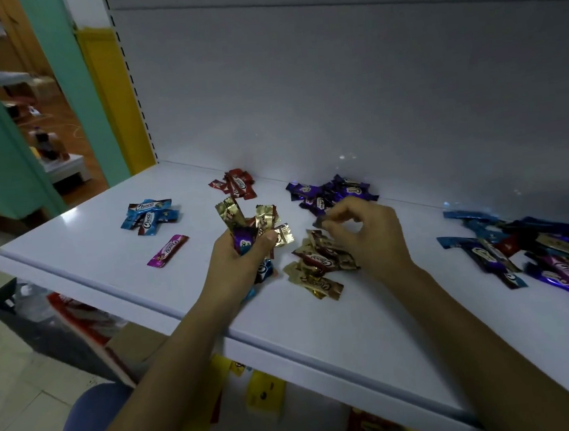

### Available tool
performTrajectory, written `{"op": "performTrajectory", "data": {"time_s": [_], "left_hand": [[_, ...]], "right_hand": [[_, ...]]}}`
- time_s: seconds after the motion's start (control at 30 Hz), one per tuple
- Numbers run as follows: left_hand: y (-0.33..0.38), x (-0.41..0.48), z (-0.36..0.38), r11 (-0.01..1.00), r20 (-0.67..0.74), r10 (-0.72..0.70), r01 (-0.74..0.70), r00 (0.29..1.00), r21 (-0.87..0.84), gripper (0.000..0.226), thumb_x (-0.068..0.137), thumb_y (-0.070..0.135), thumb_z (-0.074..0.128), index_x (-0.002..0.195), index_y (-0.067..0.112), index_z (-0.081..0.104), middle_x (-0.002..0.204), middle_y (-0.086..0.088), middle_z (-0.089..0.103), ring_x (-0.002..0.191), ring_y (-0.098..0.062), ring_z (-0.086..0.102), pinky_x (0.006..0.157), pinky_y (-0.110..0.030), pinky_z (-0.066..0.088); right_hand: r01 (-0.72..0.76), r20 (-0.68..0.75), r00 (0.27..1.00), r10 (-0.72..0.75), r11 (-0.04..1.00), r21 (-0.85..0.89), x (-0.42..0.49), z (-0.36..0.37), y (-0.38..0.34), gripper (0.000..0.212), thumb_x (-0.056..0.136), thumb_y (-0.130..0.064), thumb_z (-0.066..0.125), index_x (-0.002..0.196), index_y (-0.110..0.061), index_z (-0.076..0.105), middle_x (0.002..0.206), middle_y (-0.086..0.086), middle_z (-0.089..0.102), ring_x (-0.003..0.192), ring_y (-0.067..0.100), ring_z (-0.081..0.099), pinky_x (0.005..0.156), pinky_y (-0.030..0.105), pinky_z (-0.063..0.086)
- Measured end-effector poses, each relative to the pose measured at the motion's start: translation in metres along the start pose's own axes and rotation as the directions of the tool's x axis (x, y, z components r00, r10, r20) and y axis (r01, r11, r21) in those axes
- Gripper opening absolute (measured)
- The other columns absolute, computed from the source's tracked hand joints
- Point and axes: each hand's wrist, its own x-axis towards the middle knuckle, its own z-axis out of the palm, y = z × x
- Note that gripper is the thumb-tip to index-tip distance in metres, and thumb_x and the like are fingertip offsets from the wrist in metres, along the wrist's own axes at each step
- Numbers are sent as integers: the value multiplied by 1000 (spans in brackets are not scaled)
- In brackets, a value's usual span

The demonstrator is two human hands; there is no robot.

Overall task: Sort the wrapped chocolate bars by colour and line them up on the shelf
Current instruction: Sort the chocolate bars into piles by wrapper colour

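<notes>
Bars [263, 220] fan up from the gripping left hand [242, 257]; the right hand [367, 233], palm down, pinches one dark wrapper [321, 223].

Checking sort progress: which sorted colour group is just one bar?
The pink bar, alone left of the left hand; the light-blue pile, red pile, purple pile and gold pile hold several.

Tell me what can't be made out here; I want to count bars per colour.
1. The bunch of bars in the left hand, head view: fingers hide the lower ones.
2. The mixed heap, head view: cut off by the right edge.
3. The dark bar pinched by the right hand: blurred, colour unclear.
</notes>
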Motion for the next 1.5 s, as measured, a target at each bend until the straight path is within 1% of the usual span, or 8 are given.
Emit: {"op": "performTrajectory", "data": {"time_s": [0.13,0.27,0.43,0.67,0.8,1.0,1.17,1.5], "left_hand": [[-1,0,-1,1000,-10,-4,4,1000,-14,13,92,20,59,99,30,64,89,17,73,88,0,67,79,-20,52],[1,0,0,999,25,7,-6,1000,-34,17,94,20,56,100,35,60,86,24,71,85,6,66,73,-15,51],[5,-4,1,999,103,19,-15,995,-36,18,94,19,54,108,29,60,94,14,73,91,-1,68,71,-12,53],[2,-2,0,999,8,-28,28,1000,20,14,94,25,54,94,20,68,92,13,74,95,-7,67,86,-32,54],[6,-4,0,996,13,-17,15,1000,83,20,94,25,56,94,9,68,84,18,72,84,2,66,91,-39,52],[8,-6,0,997,45,-9,6,999,75,16,91,24,58,95,11,66,79,16,72,80,4,66,88,-34,52],[7,-7,1,991,166,56,-76,984,114,6,84,18,67,88,21,65,77,11,72,75,-3,68,67,-12,51],[4,-7,4,989,104,-38,23,994,146,22,97,28,50,85,18,66,69,12,70,65,1,65,61,-11,50]], "right_hand": [[127,249,966,-77,973,-194,-5,8,7,31,82,-50,59,80,-21,71,77,-17,63,77,4,54,81,37,46],[74,148,987,-60,993,-95,-5,10,-6,49,84,-63,44,81,-23,72,78,-20,62,82,-2,51,85,26,38],[-96,173,983,59,972,214,-8,23,-32,7,83,-34,69,85,-28,71,82,-17,66,83,2,60,78,21,47],[-336,31,928,372,793,508,-2,5,-28,6,85,-8,65,80,-11,63,74,4,66,71,12,63,66,19,52],[-117,-131,980,150,967,228,-4,2,-18,3,81,-9,68,80,-11,66,78,-7,66,77,6,61,80,27,51],[29,137,991,-1,978,-208,-12,14,-13,30,86,-49,59,76,-24,71,69,-16,61,79,4,53,92,39,37],[-156,146,983,112,928,338,-10,14,-38,15,85,-31,67,94,-19,69,84,-12,67,79,-4,61,70,6,43],[-249,95,967,235,816,522,-10,14,-31,8,85,-12,68,80,-18,68,76,1,69,65,9,64,59,20,52]]}}
